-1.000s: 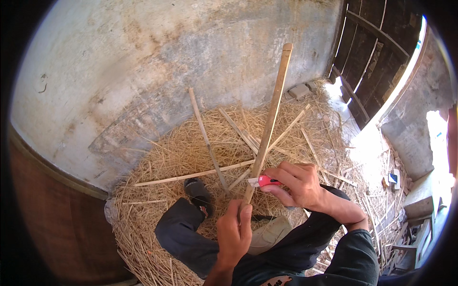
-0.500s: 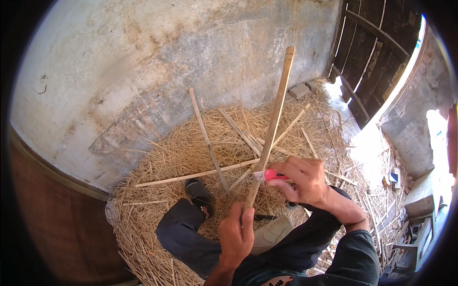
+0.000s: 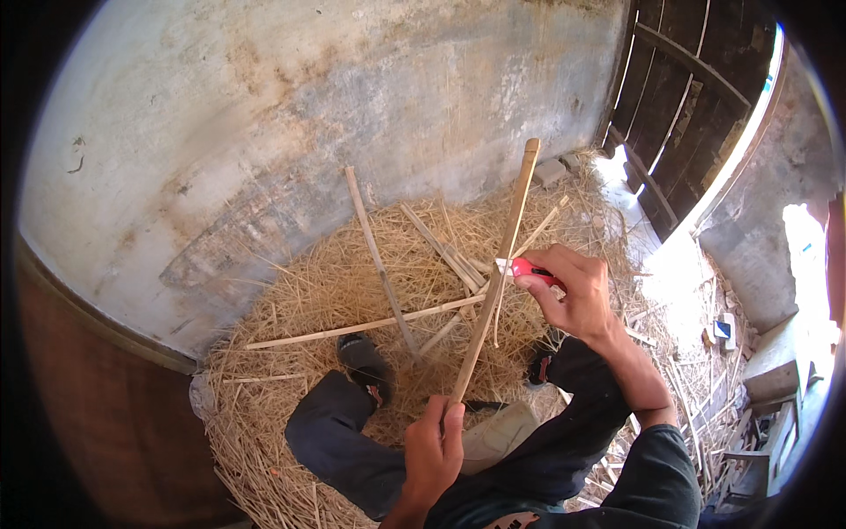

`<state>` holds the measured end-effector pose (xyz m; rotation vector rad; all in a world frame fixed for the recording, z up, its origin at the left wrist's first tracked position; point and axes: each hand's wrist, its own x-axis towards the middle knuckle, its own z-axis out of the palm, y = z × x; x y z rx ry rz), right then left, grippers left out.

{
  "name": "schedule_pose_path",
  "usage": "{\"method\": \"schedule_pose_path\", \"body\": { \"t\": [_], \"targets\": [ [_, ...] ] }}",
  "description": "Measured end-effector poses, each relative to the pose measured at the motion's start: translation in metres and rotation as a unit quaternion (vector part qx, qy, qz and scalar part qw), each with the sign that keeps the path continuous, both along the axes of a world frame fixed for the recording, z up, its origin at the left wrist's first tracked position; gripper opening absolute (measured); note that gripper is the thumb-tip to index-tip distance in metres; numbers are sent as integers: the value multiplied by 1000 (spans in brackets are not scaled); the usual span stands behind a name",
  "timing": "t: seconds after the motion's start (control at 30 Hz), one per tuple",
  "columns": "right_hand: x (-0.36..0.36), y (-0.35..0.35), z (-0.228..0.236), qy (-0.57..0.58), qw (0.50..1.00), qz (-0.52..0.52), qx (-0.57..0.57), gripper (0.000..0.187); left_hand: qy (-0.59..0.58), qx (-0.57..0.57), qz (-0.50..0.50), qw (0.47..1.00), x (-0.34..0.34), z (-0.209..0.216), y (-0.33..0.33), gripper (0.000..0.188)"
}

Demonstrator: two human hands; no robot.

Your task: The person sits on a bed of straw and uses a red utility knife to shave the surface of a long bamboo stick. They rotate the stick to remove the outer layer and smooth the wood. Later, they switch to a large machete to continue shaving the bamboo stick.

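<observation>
My left hand [image 3: 434, 448] is closed round the lower end of a long bamboo strip [image 3: 480, 339], which slants up and away toward the wall. In my right hand [image 3: 573, 286] is a red utility knife [image 3: 534, 271]. Its pale blade lies against the strip at about mid-length. A thin curled shaving [image 3: 497, 322] hangs from the strip just below the blade. Between my legs, under the left hand, is a beige object [image 3: 500, 436] that I cannot identify; a dark bar shows beside it.
Straw and shavings [image 3: 308, 291] cover the floor. Several loose bamboo strips [image 3: 379, 251] lie on it, some crossing. A stained wall [image 3: 352, 106] rises behind. A dark wooden door [image 3: 687, 97] is at the far right, and a small device with a screen [image 3: 724, 330] lies at the right.
My right hand and the knife have moved up and away along the strip. The strip's far end has dropped lower in view, and a shaving now hangs from it.
</observation>
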<state>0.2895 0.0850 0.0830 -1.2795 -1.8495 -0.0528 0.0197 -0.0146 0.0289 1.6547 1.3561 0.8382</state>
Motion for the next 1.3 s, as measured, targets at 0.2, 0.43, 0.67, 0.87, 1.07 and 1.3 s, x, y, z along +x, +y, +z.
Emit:
{"method": "schedule_pose_path", "body": {
  "t": [0.2,0.43,0.67,0.87,1.07,1.3],
  "targets": [
    [15,19,-5,9,999,-38,-4,22,10,-5,2,1000,-5,-5,-7,28],
    [42,38,-9,17,994,-106,14,27,13,-39,-16,999,-15,-19,-25,26],
    [40,38,-9,-3,993,-112,38,29,-45,-66,-22,997,-22,-31,-28,26],
    [38,38,-12,15,990,-120,74,25,-91,-100,-10,991,-23,-35,-24,25],
    [39,38,-12,18,989,-105,104,22,-135,-106,-24,985,-33,-58,-21,25],
    [31,32,-9,22,986,-125,108,22,-335,-318,-75,884,-39,-54,-16,23]
  ]
}}
